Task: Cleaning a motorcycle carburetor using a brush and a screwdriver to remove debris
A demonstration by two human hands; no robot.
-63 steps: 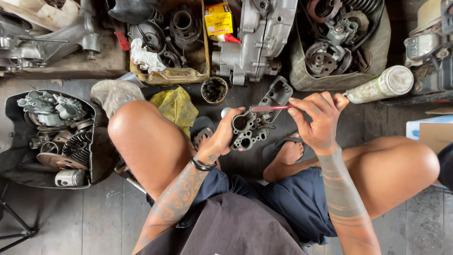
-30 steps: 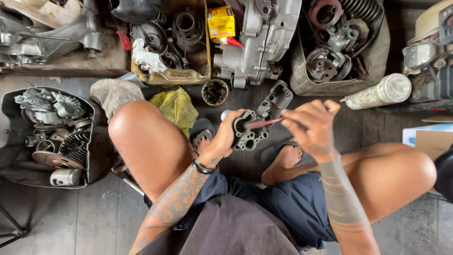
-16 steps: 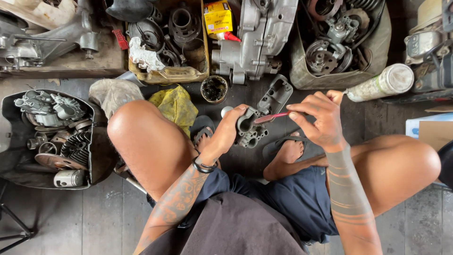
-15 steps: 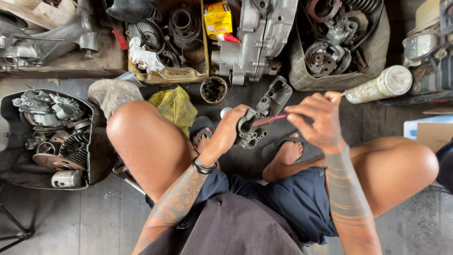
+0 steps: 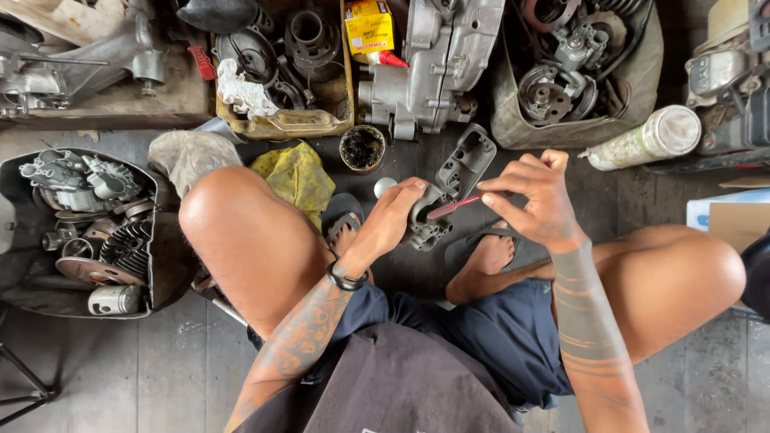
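Since the earlier views, the right hand (image 5: 539,200) has slid a little back toward the casting (image 5: 429,220), and the red-handled tool (image 5: 454,207) now lies with its tip against the casting's upper face; I judge the scraping or cleaning stroke is mid-course, not finished. Left hand (image 5: 395,216) is wrapped around the casting from the near side, fingers closed on it, holding it just above the floor between the knees. Right fingers are pinched shut on the tool's far end, the little finger lifted.

Beyond the fingertips stands an engine case (image 5: 433,64), with a sack of parts (image 5: 573,76) to its right and a crate of parts (image 5: 281,72) to its left. Left of the left hand sits a black tub (image 5: 80,232) of cylinders. Just past the fingers lie a grey cover (image 5: 467,160), a yellow rag (image 5: 297,176) and a small tin (image 5: 362,148), all on dark wooden boards (image 5: 144,353).
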